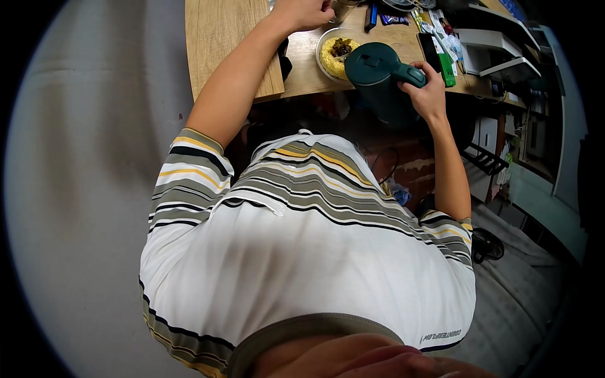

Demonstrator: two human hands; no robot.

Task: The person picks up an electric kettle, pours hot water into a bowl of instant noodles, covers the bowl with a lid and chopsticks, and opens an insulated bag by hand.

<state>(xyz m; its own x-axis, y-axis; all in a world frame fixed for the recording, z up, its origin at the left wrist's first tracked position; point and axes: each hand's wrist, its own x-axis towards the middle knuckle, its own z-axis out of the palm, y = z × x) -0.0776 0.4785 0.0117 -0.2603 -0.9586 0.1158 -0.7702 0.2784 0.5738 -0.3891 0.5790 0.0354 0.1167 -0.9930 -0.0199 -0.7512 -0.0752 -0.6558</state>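
Observation:
My right hand [428, 94] is wrapped round the handle of a dark green electric kettle [372, 66]. The kettle is in front of the table's near edge, its lid closed. Just left of it, a white bowl [319, 55] holds crumbly yellow food, probably noodles, with dark brown sauce on top. At the top edge of the view is my left hand [305, 12], partly cut off, with its fingers curled closed. A cup-like container [342, 10] stands close beside those fingers. Whether the hand grips anything is hidden.
On the wooden table [227, 44] lie a blue lighter-like item [372, 17], a purple packet [395, 19], a dark phone-like slab [430, 51] and a green box [448, 69]. A white stand-like device [485, 50] occupies the right side. A raised board forms the table's left part.

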